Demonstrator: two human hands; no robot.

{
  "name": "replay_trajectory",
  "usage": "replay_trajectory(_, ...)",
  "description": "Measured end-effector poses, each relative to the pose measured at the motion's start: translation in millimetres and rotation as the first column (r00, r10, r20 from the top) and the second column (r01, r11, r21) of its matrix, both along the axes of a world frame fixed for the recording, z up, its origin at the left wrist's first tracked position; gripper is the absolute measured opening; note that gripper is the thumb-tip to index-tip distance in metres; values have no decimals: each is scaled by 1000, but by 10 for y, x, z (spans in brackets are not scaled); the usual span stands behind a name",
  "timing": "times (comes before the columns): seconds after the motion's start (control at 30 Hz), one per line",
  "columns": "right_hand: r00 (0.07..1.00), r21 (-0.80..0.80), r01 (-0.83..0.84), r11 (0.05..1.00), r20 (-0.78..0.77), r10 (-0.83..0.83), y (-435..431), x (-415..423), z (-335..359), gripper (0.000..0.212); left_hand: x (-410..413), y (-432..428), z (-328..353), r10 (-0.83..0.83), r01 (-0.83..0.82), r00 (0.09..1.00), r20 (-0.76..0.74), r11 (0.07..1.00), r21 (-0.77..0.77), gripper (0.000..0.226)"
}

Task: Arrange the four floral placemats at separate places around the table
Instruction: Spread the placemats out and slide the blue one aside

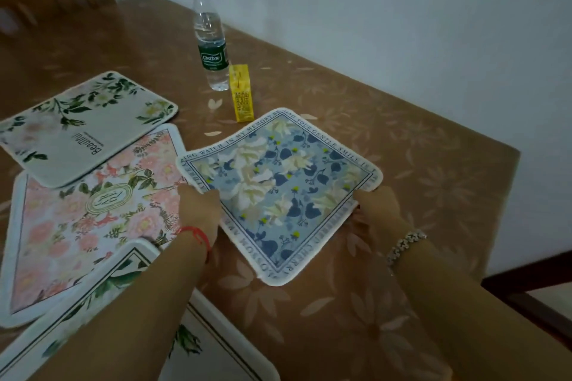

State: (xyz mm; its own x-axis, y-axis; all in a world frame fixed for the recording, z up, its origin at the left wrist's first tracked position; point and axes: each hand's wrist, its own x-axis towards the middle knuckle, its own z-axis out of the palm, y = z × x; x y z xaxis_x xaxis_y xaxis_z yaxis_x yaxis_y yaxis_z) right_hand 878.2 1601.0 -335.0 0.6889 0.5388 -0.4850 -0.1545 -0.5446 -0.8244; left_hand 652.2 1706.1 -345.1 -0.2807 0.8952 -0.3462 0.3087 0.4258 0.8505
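Observation:
A blue floral placemat (pixel 278 192) with a lettered border lies turned like a diamond on the brown table (pixel 433 170). My left hand (pixel 199 204) grips its left corner and my right hand (pixel 376 204) grips its right corner. To the left lies a pink floral placemat (pixel 77 226). A white placemat with green leaves (pixel 89 127) overlaps the pink one's far edge. A fourth placemat, white with a dark border line and green leaves (pixel 130 281), sits at the near left, partly under my left forearm.
A clear water bottle with a green label (pixel 210 40) stands at the back of the table, and a small yellow carton (pixel 241 93) stands beside it, just beyond the blue mat's far corner. A wall runs along the table's far right side. A dark chair edge (pixel 532 303) shows at lower right.

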Motion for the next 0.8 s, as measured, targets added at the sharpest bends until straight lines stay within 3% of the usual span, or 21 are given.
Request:
replay_trajectory(0.1, 999, 7, 2, 1000, -39, -1, 57, -43, -9, 32, 123, -124, -18, -44, 44, 999, -2, 999, -7, 30)
replay_trajectory(0.2, 995, 3, -43, 999, 85, 43, 33, -36, 35, 26, 150, -141, 7, 14, -14, 998, 64, 1000, 5, 24)
replay_trajectory(0.37, 958, -14, -92, 996, 273, 92, -111, 185, 211, 39, 112, -16, 113, 149, -175, 963, 226, 980, 98, 22)
replay_trajectory(0.43, 953, -11, -75, 997, 293, 75, -209, 310, 285, 39, 135, 3, 126, 102, -116, 973, 209, 992, 55, 35)
replay_trajectory(0.53, 913, -35, -45, 998, 404, 56, -375, 506, 358, 33, 254, -77, 145, -180, 169, 971, 159, 982, 80, 24)
replay_trajectory(0.6, 862, -50, -24, 998, 506, 46, -490, 638, 370, 28, 408, -141, 194, -260, 267, 938, 230, 964, 4, 22)
replay_trajectory(0.67, 792, -114, -20, 993, 604, 86, -628, 767, 372, 30, 580, -179, 198, -240, 276, 910, 337, 959, -62, 16)
replay_trajectory(0.8, 661, -266, -59, 962, 712, 237, -845, 858, 319, 33, 864, -302, 207, -297, 265, 926, 234, 951, 159, 14)
